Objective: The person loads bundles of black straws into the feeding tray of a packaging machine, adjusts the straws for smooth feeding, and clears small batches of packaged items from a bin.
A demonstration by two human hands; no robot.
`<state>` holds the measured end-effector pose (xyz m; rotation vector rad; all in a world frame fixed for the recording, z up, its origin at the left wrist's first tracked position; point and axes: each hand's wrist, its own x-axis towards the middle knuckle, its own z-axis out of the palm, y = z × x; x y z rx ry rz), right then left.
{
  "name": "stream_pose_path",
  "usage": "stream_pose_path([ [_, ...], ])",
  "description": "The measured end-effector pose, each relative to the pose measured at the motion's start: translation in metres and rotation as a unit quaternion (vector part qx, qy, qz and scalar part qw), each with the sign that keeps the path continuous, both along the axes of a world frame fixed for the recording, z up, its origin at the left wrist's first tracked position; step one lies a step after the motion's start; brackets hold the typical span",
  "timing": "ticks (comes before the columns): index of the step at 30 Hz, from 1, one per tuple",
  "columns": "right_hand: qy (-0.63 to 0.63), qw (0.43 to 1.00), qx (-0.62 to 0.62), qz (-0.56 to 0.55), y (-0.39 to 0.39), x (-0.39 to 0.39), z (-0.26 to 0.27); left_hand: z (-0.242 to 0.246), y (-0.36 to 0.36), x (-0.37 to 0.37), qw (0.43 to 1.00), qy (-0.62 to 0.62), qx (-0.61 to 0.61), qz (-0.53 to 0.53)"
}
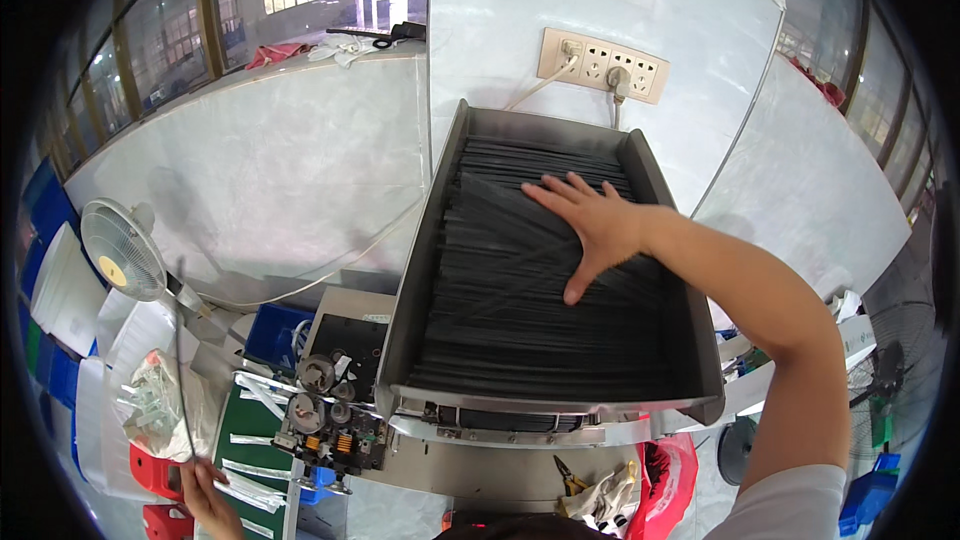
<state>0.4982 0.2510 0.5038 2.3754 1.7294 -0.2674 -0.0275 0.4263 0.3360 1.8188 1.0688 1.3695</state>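
A metal hopper (709, 360) with raised side walls stands before me, filled with long thin black strips (517, 330). Most of them lie crosswise in layers, and a few run at a slant on top. My right hand (604, 229) is spread flat over the pile, its fingers apart and nothing in its grasp; it appears to rest on the strips. Low at the left, my left hand (206, 499) grips one end of a long thin dark strip (180, 360), which points upward past a plastic bag. Part of this hand is cut off by the picture's lower edge.
Left of the hopper is a roller mechanism (330, 420) beside a green conveyor belt (232, 450) carrying silvery packets. A fan (124, 251), a bag of clear pieces (161, 405) and red stools (154, 472) stand farther left. Pliers (571, 481) and gloves (604, 499) lie below the hopper.
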Motion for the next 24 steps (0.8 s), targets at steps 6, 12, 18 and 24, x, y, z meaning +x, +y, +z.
stream_pose_path([
  [6,0.045,0.998,0.022,-0.042,0.012,0.037,-0.016,-0.02,-0.026,-0.011,0.978,0.045,0.058,0.193],
  [12,0.016,1.0,0.018,0.002,-0.025,-0.032,-0.034,-0.039,-0.011,-0.005,0.996,-0.008,-0.017,0.085],
  [18,0.052,0.994,0.087,0.035,-0.058,-0.087,-0.036,-0.035,-0.016,0.032,0.997,-0.065,-0.052,0.001],
  [24,0.159,0.92,0.25,0.257,-0.069,-0.089,-0.023,-0.035,-0.013,0.039,0.994,-0.094,-0.056,-0.024],
])
